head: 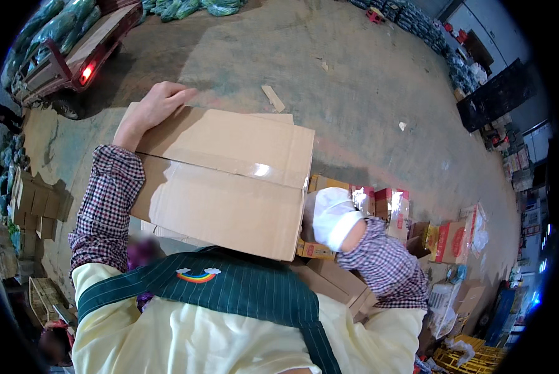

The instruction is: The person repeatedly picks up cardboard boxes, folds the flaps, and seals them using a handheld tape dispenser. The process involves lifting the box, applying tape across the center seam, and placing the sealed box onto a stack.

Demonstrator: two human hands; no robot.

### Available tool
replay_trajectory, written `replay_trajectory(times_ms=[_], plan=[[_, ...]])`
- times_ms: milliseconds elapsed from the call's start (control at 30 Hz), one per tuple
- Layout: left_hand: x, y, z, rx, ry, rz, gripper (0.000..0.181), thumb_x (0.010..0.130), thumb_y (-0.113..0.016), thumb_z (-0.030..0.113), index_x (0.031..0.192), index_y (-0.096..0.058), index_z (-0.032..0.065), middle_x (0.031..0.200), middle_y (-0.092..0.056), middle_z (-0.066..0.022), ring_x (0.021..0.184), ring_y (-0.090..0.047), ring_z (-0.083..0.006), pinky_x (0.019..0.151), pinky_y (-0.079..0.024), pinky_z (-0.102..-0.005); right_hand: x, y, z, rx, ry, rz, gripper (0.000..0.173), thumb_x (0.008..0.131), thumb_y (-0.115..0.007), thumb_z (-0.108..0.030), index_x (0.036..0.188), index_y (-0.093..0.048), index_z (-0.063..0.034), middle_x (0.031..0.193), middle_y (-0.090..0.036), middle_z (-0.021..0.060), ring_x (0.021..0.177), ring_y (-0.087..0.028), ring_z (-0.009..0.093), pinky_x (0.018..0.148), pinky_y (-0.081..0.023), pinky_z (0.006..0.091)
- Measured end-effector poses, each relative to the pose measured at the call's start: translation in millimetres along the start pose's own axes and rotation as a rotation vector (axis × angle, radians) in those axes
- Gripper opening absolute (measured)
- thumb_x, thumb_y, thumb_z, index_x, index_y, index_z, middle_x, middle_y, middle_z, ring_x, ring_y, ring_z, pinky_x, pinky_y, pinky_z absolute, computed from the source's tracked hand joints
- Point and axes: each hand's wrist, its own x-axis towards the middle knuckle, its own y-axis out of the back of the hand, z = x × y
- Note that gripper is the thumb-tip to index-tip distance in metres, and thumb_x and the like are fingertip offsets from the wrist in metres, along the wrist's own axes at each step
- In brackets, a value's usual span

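Observation:
A cardboard box [223,182], its top seam closed with clear tape, is right against my chest and apron. My bare left hand [162,105] lies over the far left corner of the box, with the fingers bent at its far edge. On the box's right side is my right hand [333,217] in a white glove; its fingers are partly hidden by the box wall and seem to press on that side. The underside of the box is hidden. A flat piece of cardboard shows behind its far edge.
Several printed cartons [391,205] stand on the floor to the right, with open boxes beyond. A red cart [97,51] with a lit tail lamp holds green bags at the upper left. Stacked boxes [34,201] stand left. Cardboard scraps [273,98] lie ahead. People are partly visible at left.

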Motion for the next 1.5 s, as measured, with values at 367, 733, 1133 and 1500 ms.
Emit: replay_trajectory(times_ms=[367, 733, 1133, 1500], plan=[[9, -25, 12, 0.168, -0.212, 0.051, 0.033, 0.082, -0.058, 0.032, 0.083, -0.065, -0.0003, 0.081, -0.063, -0.0217, 0.078, -0.060, -0.0376, 0.073, -0.048, -0.0419, 45, -126, 0, -0.200, -0.008, 0.020, 0.021, 0.083, -0.059, -0.025, 0.097, -0.070, -0.0138, 0.094, -0.069, 0.0091, 0.084, -0.068, 0.022, 0.064, -0.053, 0.0376], [-112, 75, -79, 0.040, 0.313, 0.169, 0.069, 0.093, -0.045, 0.051, 0.144, -0.028, 0.0070, 0.144, -0.033, -0.0172, 0.134, -0.030, -0.0311, 0.109, -0.027, -0.0400, 19, -130, 39, 0.186, -0.315, 0.444, 0.042, 0.088, -0.051, -0.038, 0.118, -0.059, -0.0099, 0.110, -0.065, 0.0137, 0.092, -0.066, 0.029, 0.078, -0.052, 0.0397], [-230, -68, -184, -0.842, 0.676, 0.673, 0.043, 0.099, -0.036, 0.041, 0.099, -0.055, 0.0023, 0.094, -0.063, -0.0095, 0.076, -0.061, -0.0137, 0.062, -0.050, -0.0244, 94, 6, 102, 0.540, -0.595, 0.788, 0.069, 0.080, -0.070, -0.027, 0.138, -0.040, -0.0056, 0.114, -0.062, 0.0146, 0.100, -0.061, 0.026, 0.085, -0.049, 0.0352], [-153, 5, -64, -1.034, 0.260, 0.275, 0.081, 0.090, -0.052, 0.048, 0.148, -0.012, 0.0071, 0.151, -0.021, -0.0162, 0.138, -0.023, -0.0281, 0.101, -0.037, -0.0477, 132, 31, 18, 1.581, 0.248, 0.949, 0.065, 0.070, -0.059, 0.004, 0.133, -0.044, 0.0032, 0.119, -0.056, 0.0091, 0.105, -0.056, 0.017, 0.094, -0.043, 0.0281]])
